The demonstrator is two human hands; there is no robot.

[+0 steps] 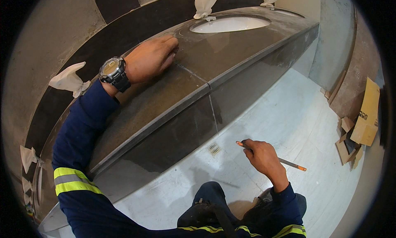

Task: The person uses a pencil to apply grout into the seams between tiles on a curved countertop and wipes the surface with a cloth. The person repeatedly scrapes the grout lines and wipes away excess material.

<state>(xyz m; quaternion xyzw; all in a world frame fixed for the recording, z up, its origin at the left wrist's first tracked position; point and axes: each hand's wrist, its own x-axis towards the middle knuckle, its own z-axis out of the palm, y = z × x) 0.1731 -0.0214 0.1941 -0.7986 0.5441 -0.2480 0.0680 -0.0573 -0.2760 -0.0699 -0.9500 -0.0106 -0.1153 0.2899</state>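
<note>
My left hand [152,56], with a watch [112,72] on its wrist, is over the dark stone countertop [136,114], close to the upper end of a pale joint line [193,72]. Its fingers are curled together, and whatever they may hold is hidden. Lower and to the right, my right hand [264,160] is closed round a long thin dark strip with orange ends [293,164]. One end pokes out past the thumb and the other sticks out behind the hand. This hand is above the pale floor, apart from the counter.
An oval white basin [231,24] is set into the counter's far part. Taps wrapped in white covering [69,79] stand along the back. The counter's front panel [173,143] drops toward the floor, where a square drain grate [214,149] sits. Torn cardboard [365,114] leans at the right.
</note>
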